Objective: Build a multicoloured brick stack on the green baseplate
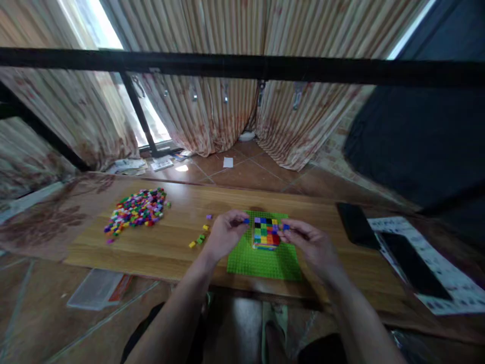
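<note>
A green baseplate [242,263] lies on the wooden table, and a block of multicoloured toy bricks [265,233] stands on it. Just left of that block, my left hand [227,230] pinches a small blue brick [246,221] between thumb and fingertips. My right hand [308,240] is at the block's right side, its fingers closed on another blue brick [286,227]. A purple brick shows close to those right fingertips; whether they touch it I cannot tell. Several loose yellow, green and purple bricks [200,238] lie left of my left hand.
A heap of mixed bricks [138,210] covers the left part of the wooden table [182,202]. At the right lie a black object [357,225], a printed sheet [447,273] and a dark phone-like slab [413,264]. A clear plastic container [94,288] is on the floor. A black bar [227,65] crosses above.
</note>
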A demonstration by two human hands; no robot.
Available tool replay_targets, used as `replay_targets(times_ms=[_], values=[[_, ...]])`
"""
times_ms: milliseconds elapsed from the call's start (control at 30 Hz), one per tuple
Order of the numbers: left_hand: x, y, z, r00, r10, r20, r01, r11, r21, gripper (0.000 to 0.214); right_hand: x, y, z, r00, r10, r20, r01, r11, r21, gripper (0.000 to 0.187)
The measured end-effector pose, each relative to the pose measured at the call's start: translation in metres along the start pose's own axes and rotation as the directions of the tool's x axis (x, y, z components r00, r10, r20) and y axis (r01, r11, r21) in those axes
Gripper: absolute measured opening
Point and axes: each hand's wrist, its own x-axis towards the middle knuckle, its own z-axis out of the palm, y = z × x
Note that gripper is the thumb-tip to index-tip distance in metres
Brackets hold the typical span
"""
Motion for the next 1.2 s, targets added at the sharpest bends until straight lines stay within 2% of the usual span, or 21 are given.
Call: replay_targets(times_ms=[233, 400, 533, 667, 767, 867, 967, 1067, 1200], values=[[0.001, -0.003, 0.005, 1.0, 0.01, -0.002, -0.01, 1.0, 0.004, 0.012, -0.002, 0.01, -0.004, 0.997, -0.041, 0.06, 0.043, 0.998, -0.038, 0.033], [0.006, -0.009, 0.008, 1.0, 0.009, -0.003, -0.009, 1.0, -0.007, 0.012, 0.002, 0.012, -0.002, 0.997, -0.067, 0.039, 0.07, 0.993, -0.094, 0.03], [0.005, -0.009, 0.008, 1.0, 0.001, 0.009, -0.001, 1.0, -0.004, 0.013, 0.002, 0.011, 0.0, 0.997, -0.073, 0.003, 0.073, 0.994, -0.078, 0.025], [0.004, -0.006, 0.007, 1.0, -0.01, 0.015, 0.01, 1.0, -0.002, 0.014, 0.0, 0.003, -0.002, 1.0, 0.027, 0.013, -0.029, 0.992, 0.124, 0.024], [0.004, -0.004, 0.007, 1.0, -0.021, 0.02, 0.021, 1.0, 0.01, 0.014, 0.0, -0.004, -0.005, 0.989, 0.133, 0.062, -0.146, 0.942, 0.301, 0.027], [0.004, -0.005, 0.006, 1.0, -0.023, 0.003, 0.023, 0.999, 0.033, 0.013, 0.002, -0.007, -0.007, 0.987, 0.148, 0.06, -0.16, 0.931, 0.328, 0.03], [0.005, -0.007, 0.004, 1.0, -0.008, -0.02, 0.01, 0.998, 0.066, 0.013, 0.004, -0.001, -0.005, 0.998, 0.062, 0.001, -0.06, 0.976, 0.209, 0.028], [0.005, -0.008, 0.003, 1.0, 0.011, -0.028, -0.008, 0.995, 0.096, 0.011, 0.005, 0.009, -0.003, 0.996, -0.069, -0.048, 0.067, 0.997, -0.045, 0.026], [0.006, -0.009, 0.002, 0.999, 0.021, -0.032, -0.018, 0.994, 0.11, 0.011, 0.005, 0.02, -0.001, 0.966, -0.259, -0.019, 0.229, 0.885, -0.406, 0.017]])
